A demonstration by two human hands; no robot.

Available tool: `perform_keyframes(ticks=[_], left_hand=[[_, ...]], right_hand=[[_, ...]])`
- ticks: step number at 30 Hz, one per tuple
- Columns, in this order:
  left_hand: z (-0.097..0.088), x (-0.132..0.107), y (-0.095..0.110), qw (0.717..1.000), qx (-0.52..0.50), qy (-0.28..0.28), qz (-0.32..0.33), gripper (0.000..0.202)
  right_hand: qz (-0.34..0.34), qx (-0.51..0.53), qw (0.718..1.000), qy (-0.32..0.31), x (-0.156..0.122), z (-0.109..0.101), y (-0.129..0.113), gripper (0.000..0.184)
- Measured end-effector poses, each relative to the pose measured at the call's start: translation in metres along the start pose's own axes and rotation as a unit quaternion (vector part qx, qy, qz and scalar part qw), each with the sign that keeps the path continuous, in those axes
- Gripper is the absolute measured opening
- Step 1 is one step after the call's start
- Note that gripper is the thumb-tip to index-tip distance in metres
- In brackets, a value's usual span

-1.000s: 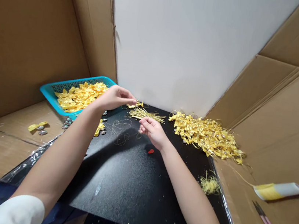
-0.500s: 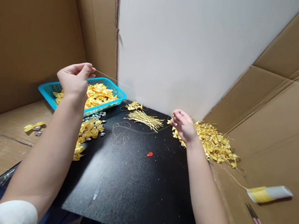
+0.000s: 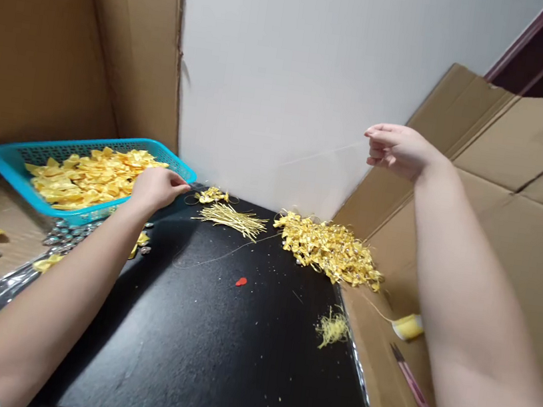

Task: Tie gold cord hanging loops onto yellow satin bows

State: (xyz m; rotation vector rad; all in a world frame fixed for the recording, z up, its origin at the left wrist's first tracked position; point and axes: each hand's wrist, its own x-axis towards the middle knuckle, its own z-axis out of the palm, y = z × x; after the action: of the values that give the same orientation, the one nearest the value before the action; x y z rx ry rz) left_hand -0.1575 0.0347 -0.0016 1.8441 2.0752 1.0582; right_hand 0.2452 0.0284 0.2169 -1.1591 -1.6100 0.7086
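My right hand (image 3: 394, 151) is raised before the wall at the right, its fingertips pinched on a thin pale thread (image 3: 323, 153). The thread slants down leftward and fades against the wall, in line with my left hand (image 3: 160, 188). That hand is closed in a pinch at the right end of a blue basket (image 3: 92, 150), which holds yellow ribbon bows (image 3: 88, 174). Another stretch of thread (image 3: 229, 251) lies curved on the black tabletop (image 3: 211, 343). Close by are a bundle of gold cords (image 3: 231, 219) and a small cluster of finished-looking bow pieces (image 3: 212, 195).
A heap of yellow bows with cords (image 3: 330, 249) lies at the back right. Thread clippings (image 3: 333, 327), a red scrap (image 3: 241, 281), pink-handled snips (image 3: 411, 378) and a thread spool (image 3: 407, 326) lie around. Silver beads (image 3: 64, 238) sit below the basket. Cardboard panels (image 3: 132, 42) flank the wall.
My right hand has risen and moved right, drawing out thread. My left hand has come down towards the basket's right end. The looped thread on the table has shortened; the view has shifted right.
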Motion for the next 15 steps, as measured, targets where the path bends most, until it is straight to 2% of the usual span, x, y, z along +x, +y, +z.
perform_keyframes(ticks=[3, 6, 9, 12, 15], left_hand=[[0.020, -0.002, 0.008, 0.996, 0.042, -0.075, 0.031, 0.013], [0.038, -0.006, 0.014, 0.984, 0.076, -0.156, 0.047, 0.015], [0.045, -0.008, 0.015, 0.971, 0.103, -0.210, 0.042, 0.019], [0.037, -0.010, 0.024, 0.973, 0.103, -0.198, 0.057, 0.024], [0.018, -0.015, 0.059, 0.981, 0.053, -0.145, 0.116, 0.041]], right_hand=[[0.064, -0.052, 0.996, -0.032, -0.002, -0.013, -0.019, 0.021], [0.058, -0.077, 0.995, 0.001, -0.003, -0.015, -0.032, 0.023], [0.054, -0.087, 0.995, -0.015, -0.005, -0.008, -0.037, 0.018], [0.044, -0.095, 0.993, -0.047, -0.006, 0.005, -0.037, 0.017], [0.033, -0.091, 0.990, -0.103, -0.007, 0.026, -0.034, 0.018]])
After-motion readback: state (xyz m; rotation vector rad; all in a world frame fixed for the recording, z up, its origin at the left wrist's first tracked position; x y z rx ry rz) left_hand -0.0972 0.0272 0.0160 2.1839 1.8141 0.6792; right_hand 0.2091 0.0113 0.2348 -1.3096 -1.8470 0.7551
